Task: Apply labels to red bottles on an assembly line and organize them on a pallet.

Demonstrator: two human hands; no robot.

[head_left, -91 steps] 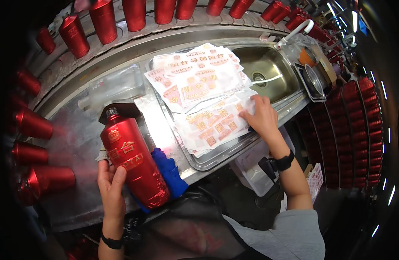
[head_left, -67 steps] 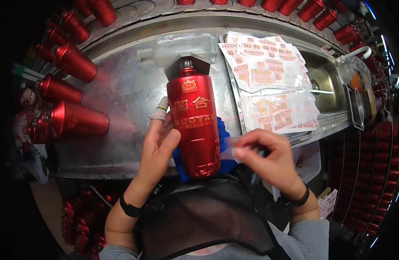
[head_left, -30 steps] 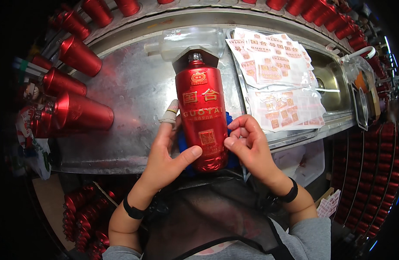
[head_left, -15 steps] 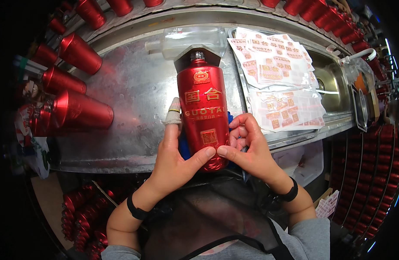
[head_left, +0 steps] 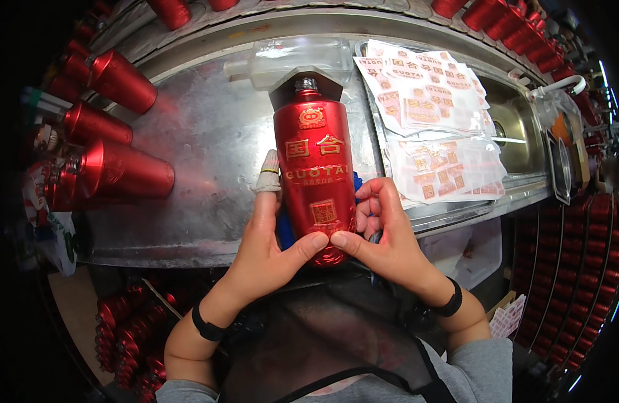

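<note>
A glossy red bottle [head_left: 315,154] with gold lettering and emblems lies on its back in front of me, its neck pointing away. My left hand [head_left: 272,242] holds its lower left side, the thumb pressed on the front near the base. A white finger cot [head_left: 268,172] covers one fingertip of that hand. From the other side, my right hand [head_left: 385,232] grips the lower part, its thumb on the front and its fingers curled at the edge. Beneath the bottle's shoulder sits a dark angular support [head_left: 331,87]. Blue material [head_left: 284,232] shows partly from under the bottle.
Sheets of gold-and-red transfers [head_left: 430,107] lie on a tray to the right, before a sink [head_left: 514,127]. A clear glass bottle [head_left: 299,60] lies behind the support. Several red bottles [head_left: 125,168] stand at left; more line the far conveyor [head_left: 289,17].
Both thumbs have slid slightly left and toward the base on the bottle's front. The bottles on the far conveyor have shifted right. The held bottle stays nearly in place.
</note>
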